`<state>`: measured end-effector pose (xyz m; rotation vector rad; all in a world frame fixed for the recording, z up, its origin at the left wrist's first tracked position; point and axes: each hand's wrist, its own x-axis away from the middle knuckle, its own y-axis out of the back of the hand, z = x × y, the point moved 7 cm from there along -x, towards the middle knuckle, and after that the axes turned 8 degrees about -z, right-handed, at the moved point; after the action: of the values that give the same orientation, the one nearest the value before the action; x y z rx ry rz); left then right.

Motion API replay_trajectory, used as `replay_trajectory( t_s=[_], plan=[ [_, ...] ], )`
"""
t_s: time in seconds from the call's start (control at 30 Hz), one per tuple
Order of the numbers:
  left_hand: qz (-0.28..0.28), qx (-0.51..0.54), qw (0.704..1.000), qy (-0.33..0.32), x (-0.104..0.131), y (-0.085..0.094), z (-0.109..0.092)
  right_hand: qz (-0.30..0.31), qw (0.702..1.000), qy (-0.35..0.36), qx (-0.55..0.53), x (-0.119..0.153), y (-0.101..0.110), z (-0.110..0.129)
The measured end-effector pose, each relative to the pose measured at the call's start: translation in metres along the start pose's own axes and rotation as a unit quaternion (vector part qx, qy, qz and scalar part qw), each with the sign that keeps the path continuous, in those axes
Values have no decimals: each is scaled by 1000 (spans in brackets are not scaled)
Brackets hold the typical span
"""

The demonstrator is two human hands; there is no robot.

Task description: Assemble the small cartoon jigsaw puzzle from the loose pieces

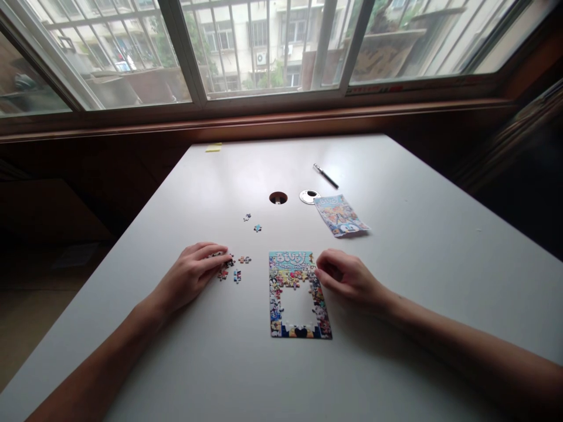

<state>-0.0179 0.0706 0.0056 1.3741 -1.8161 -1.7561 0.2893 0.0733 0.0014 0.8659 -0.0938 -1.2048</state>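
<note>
A partly assembled jigsaw puzzle (300, 332) lies flat on the white table, its frame and top filled with colourful pieces around a bare white middle. At its right edge rests my right hand (347, 275), fingers curled and thumb tip close to the index finger; whatever is between the fingertips is hidden. My left hand (196, 269) lies over a small heap of loose puzzle pieces (223, 274), its fingers stretched out and partly covering them. Just right of that heap are single pieces, one orange-toned (245, 259) and one blue and white (237, 276).
Farther back lie two more puzzle pieces (257, 228). A round cable hole (278, 198) opens in the table (176, 363), beside its loose cover (308, 197). A creased picture sheet (341, 217), a black pen (326, 176) and yellow sticky notes (214, 147) lie toward the window.
</note>
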Motion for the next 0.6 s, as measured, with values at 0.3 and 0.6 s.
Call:
replay_trajectory(
  t_s=[0.3,0.6],
  plan=[
    [-58,5,998,-24,0,5,0,7,1000,-2,8,0,0,0],
    [-55,18,998,-22,1,4,-2,9,1000,-5,9,0,1,1]
  ],
)
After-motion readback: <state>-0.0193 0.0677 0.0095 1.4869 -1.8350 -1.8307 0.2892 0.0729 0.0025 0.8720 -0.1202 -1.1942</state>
